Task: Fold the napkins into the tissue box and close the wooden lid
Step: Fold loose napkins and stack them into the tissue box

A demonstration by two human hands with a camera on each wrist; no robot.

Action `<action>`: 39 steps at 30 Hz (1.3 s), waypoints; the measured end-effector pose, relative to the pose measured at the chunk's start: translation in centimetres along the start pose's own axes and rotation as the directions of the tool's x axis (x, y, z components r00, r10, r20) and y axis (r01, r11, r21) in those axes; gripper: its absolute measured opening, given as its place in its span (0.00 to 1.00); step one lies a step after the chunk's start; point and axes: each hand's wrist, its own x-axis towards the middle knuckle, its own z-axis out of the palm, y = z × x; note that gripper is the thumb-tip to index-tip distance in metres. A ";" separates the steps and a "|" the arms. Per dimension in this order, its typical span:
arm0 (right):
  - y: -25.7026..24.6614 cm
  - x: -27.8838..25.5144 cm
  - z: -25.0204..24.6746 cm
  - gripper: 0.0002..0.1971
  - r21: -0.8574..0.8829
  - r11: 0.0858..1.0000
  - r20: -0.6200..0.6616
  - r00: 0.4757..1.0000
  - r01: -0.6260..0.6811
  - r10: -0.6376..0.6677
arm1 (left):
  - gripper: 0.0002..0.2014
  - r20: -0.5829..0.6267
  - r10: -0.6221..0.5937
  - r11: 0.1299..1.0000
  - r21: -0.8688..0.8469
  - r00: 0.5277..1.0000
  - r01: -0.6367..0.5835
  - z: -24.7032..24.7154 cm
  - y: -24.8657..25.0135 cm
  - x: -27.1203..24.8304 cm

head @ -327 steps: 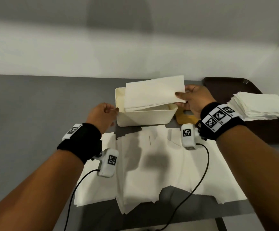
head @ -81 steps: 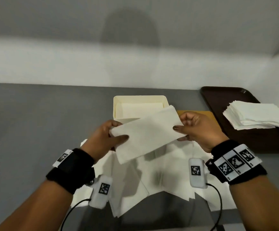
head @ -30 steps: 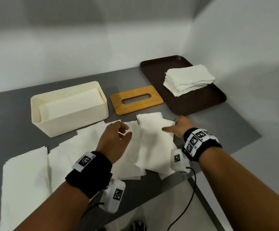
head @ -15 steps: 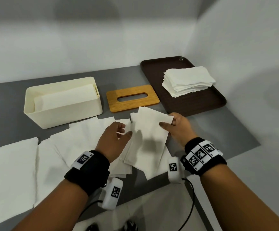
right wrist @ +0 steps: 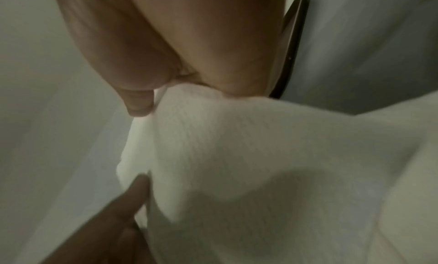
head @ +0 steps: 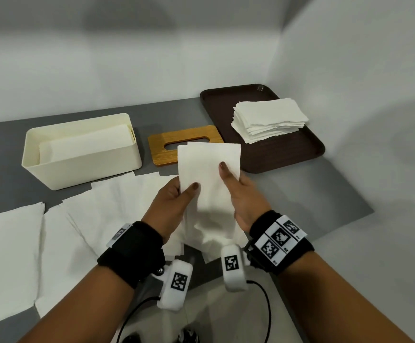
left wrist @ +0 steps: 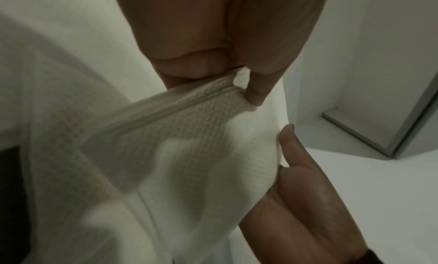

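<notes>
Both hands, left hand point(head: 174, 201) and right hand point(head: 241, 194), pinch one napkin point(head: 209, 174) by its side edges (long axis pointing away). The tissue box point(head: 82, 154) lies far-left, nearer the left hand.

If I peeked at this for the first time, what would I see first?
First, the white paper napkin held up in the middle, pinched between the left hand and the right hand. Behind it, the cream plastic tissue box sits open on the left, and the wooden lid with a slot lies beside it.
</notes>
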 end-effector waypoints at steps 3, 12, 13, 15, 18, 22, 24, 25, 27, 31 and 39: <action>0.5 -0.2 1.0 0.22 -0.071 0.996 0.026 0.998 -0.056 0.058 | 0.14 0.059 0.023 0.999 0.041 0.998 -0.025 0.2 0.2 -0.3; 1.8 2.0 -1.4 0.15 -0.317 0.931 -0.268 0.959 -0.179 0.093 | 0.14 -0.123 0.092 0.987 0.140 0.988 -0.075 -4.7 0.7 -1.1; 2.6 2.3 -2.1 0.14 -0.381 0.897 -0.301 0.947 -0.224 0.108 | 0.14 -0.132 0.097 0.987 0.144 0.987 -0.077 -5.5 0.8 -1.2; 3.8 2.7 -2.7 0.14 -0.442 0.843 -0.333 0.929 -0.306 0.162 | 0.15 -0.157 0.107 0.982 0.169 0.982 -0.080 -7.1 0.8 -1.6; 4.4 2.9 -2.3 0.16 -0.523 0.776 -0.365 0.915 -0.353 0.170 | 0.16 -0.200 0.098 0.981 0.184 0.975 -0.061 -8.8 0.6 -2.1; 4.2 3.5 -0.7 0.21 -0.635 0.685 -0.392 0.913 -0.358 0.114 | 0.15 -0.215 0.084 0.983 0.178 0.973 -0.045 -10.2 0.5 -2.8; 3.9 3.6 -0.2 0.22 -0.648 0.662 -0.415 0.903 -0.378 0.110 | 0.14 -0.205 0.079 0.985 0.170 0.976 -0.045 -10.8 0.5 -3.0; 3.8 3.7 0.2 0.21 -0.656 0.645 -0.429 0.896 -0.393 0.110 | 0.13 -0.202 0.075 0.985 0.164 0.976 -0.042 -11.3 0.5 -3.2; 3.9 3.8 0.5 0.21 -0.695 0.590 -0.443 0.891 -0.411 0.099 | 0.13 -0.200 0.069 0.988 0.150 0.977 -0.039 -12.0 0.5 -3.4; 3.6 4.0 1.1 0.19 -0.753 0.503 -0.437 0.894 -0.424 0.099 | 0.16 -0.183 0.065 0.991 0.127 0.981 -0.042 -13.1 0.6 -3.7; 4.0 4.1 1.2 0.21 -0.609 0.686 -0.546 0.838 -0.398 0.002 | 0.18 -0.157 0.044 0.994 0.101 0.987 -0.028 -14.4 0.4 -3.7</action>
